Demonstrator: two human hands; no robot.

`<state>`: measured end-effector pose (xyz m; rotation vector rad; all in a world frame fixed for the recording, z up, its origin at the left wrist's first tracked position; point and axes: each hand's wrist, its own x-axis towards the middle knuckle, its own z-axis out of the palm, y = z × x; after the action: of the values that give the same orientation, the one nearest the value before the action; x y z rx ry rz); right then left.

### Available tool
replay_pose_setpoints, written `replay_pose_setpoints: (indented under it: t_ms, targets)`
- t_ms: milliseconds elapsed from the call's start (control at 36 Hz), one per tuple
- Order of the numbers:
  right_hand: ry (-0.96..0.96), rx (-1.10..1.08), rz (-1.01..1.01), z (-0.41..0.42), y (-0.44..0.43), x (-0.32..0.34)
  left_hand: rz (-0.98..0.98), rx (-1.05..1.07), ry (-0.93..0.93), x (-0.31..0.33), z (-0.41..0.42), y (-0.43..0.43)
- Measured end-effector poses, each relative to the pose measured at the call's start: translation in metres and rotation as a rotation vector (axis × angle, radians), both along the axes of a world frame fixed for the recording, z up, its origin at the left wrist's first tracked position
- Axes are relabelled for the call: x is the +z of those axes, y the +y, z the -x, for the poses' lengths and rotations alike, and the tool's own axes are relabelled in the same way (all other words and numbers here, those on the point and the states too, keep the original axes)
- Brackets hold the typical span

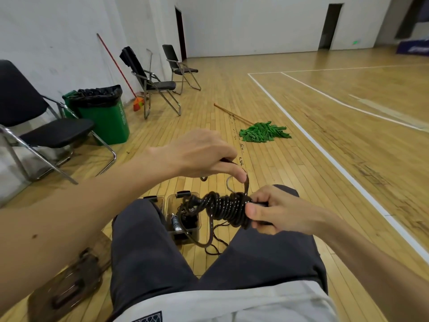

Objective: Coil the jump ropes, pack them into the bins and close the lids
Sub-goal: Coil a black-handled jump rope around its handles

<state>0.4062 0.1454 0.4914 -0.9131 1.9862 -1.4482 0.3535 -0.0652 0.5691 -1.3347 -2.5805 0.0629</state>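
Note:
I hold a dark jump rope [224, 206] with pale flecks above my knees; it is wound into a thick bundle. My right hand [276, 209] grips the right end of the bundle. My left hand [204, 154] is above it and pinches a loose strand that arcs down to the bundle. A loop of rope hangs to the floor between my legs. Below the bundle stands an open clear bin [173, 203] with dark rope and a handle inside. A second bin [156, 201] beside it is mostly hidden by my left knee.
A clear lid [69, 284] lies on the wooden floor by my left leg. A green mop [262, 132] lies ahead. A green trash can [104, 117] and several folding chairs [157, 84] stand along the left wall.

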Motion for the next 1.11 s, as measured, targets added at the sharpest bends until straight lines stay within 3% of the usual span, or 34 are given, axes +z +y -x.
replay_pose_setpoints:
  t_ms: [333, 417, 528, 694, 1111]
  targets:
    - [-0.217, -0.042, 0.442, 0.007, 0.002, 0.014, -0.598, 0.181, -0.568, -0.037, 0.009, 0.013]
    - [-0.268, -0.071, 0.529, 0.010, 0.004, 0.017, -0.736, 0.093, -0.775, -0.044, 0.005, 0.015]
    - [-0.263, -0.063, 0.560, 0.014, 0.009, 0.020, -0.642, 0.115, -0.828, -0.050, 0.002, 0.014]
    - [-0.163, -0.096, 0.420, 0.019, 0.017, 0.022, -0.591, 0.177, -0.988, -0.054, -0.001, 0.006]
    - [-0.109, -0.524, 0.242, 0.040, 0.010, 0.008, -0.588, 0.367, -1.135, -0.055, -0.016, 0.008]
